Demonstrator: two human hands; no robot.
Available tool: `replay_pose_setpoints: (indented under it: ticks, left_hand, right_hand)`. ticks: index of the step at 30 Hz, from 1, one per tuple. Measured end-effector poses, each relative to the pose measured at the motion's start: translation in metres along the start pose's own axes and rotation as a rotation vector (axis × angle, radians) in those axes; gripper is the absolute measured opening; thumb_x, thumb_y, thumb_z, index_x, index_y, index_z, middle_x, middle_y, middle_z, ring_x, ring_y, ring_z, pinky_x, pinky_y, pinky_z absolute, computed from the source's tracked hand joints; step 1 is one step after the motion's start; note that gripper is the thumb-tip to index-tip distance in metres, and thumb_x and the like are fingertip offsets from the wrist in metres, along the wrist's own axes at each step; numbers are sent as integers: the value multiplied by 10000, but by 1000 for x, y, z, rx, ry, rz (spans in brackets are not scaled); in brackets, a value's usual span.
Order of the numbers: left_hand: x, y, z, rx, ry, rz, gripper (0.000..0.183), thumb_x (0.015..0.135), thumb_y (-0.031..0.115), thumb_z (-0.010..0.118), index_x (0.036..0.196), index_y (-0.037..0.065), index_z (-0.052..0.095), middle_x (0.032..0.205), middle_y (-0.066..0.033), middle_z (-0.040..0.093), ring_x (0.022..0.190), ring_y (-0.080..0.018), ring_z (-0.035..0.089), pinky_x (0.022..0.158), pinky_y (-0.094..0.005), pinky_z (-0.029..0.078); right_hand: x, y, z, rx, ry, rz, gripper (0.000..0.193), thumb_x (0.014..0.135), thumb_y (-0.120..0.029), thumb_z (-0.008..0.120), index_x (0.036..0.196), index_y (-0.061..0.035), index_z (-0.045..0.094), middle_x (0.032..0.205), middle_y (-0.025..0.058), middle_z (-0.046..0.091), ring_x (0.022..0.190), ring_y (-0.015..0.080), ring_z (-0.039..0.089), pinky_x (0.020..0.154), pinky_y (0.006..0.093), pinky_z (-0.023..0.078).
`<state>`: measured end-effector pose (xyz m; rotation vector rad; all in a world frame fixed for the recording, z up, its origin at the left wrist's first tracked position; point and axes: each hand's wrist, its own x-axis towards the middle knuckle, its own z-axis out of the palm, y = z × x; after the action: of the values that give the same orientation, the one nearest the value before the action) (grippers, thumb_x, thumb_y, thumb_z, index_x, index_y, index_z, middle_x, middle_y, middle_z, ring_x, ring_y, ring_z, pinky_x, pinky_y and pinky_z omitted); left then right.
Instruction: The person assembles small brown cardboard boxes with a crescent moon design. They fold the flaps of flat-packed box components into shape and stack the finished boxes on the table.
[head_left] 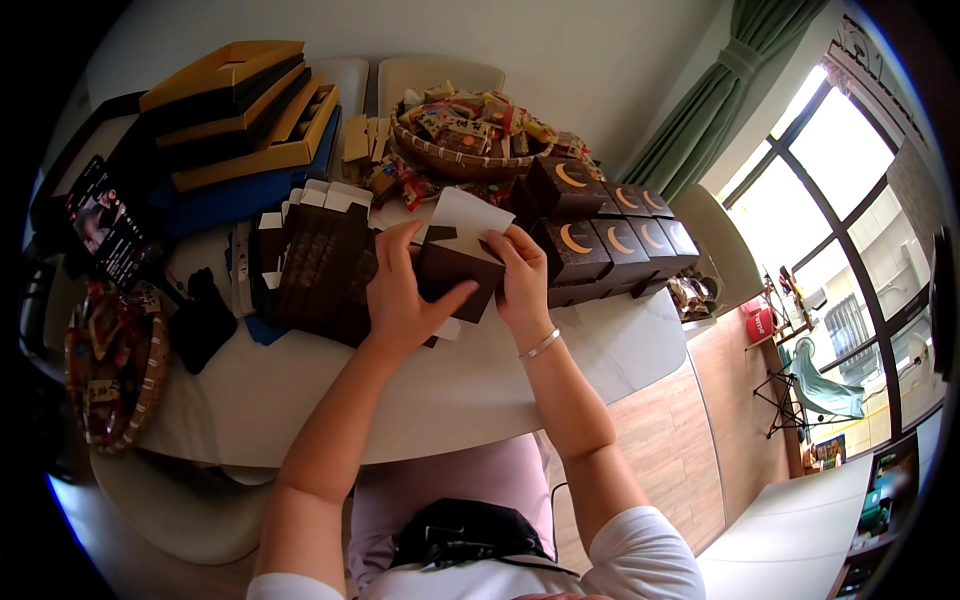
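Both grips are closed on one dark brown carton (462, 268): the left hand (400, 290) spreads its fingers along one side with the thumb across the near face, and the right hand (522, 272) pinches the upper right edge beside a raised white flap (472, 212). The carton sits between the two palms, slightly tilted, above the pale counter (250, 410), whose marbled top stretches from beneath the forearms to a rounded front edge close to the person's lap. Room to move lies chiefly toward that edge, since both flanks are crowded. Just left of the left hand, a row of flattened brown cartons (325, 265) with white tabs leans closely packed; near the right hand, block-shaped boxes with golden crescents (600, 240) stand stacked in rows. Beyond the carton, a round woven basket (465, 160) brims with shiny wrapped snacks (470, 125). Farther left are stacked black-and-tan cardboard trays (240, 115), a lit phone (108, 222), a crumpled black cloth item (203, 318) and a second wicker basket (150, 385) at the counter's left end. A green curtain (690, 120) hangs by the window at right.
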<state>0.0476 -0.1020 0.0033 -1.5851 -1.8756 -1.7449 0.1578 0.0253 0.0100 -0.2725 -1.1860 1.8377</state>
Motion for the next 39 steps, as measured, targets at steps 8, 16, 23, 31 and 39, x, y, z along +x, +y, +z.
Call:
replay_pose_setpoints:
  ticks: [8, 16, 23, 31, 39]
  left_hand:
    - [-2, 14, 2, 249, -146, -140, 1082, 555, 347, 911, 1400, 117, 277, 1297, -149, 406, 1110, -360, 583, 802, -452, 575]
    - [-3, 12, 5, 171, -88, -40, 997, 582, 313, 891, 1361, 111, 303, 1279, -154, 418, 1068, -353, 604, 789, -449, 574]
    - [-3, 14, 4, 194, -126, -118, 990, 593, 315, 881, 1373, 104, 310, 1270, -155, 448, 1036, -354, 623, 790, -454, 568]
    - [-4, 19, 5, 260, -204, -115, 1004, 596, 338, 864, 1395, 101, 303, 1282, -155, 472, 1039, -349, 625, 802, -448, 559]
    - [-4, 16, 5, 190, -129, -117, 995, 595, 303, 871, 1383, 84, 304, 1283, -149, 466, 1028, -344, 631, 808, -438, 555]
  right_hand:
    - [-3, 3, 5, -66, 21, -12, 202, 930, -6, 611, 1124, 14, 664, 1023, 30, 686, 907, 80, 614, 822, 234, 491]
    - [-3, -6, 3, -73, -57, 72, 315, 935, -23, 595, 1247, 6, 612, 1092, 40, 682, 994, 95, 611, 890, 241, 476]
    - [-8, -14, 14, 29, -133, 5, 282, 1017, -198, 553, 1200, 5, 622, 1120, 47, 662, 1016, 96, 592, 898, 254, 472]
    - [3, -1, -8, -175, -84, -52, 238, 995, -177, 596, 1162, -11, 627, 1045, 12, 652, 970, 69, 579, 855, 226, 464]
    - [-5, -8, 8, -180, -188, -92, 285, 950, -82, 644, 1221, 0, 619, 1075, 21, 660, 968, 61, 587, 854, 211, 470]
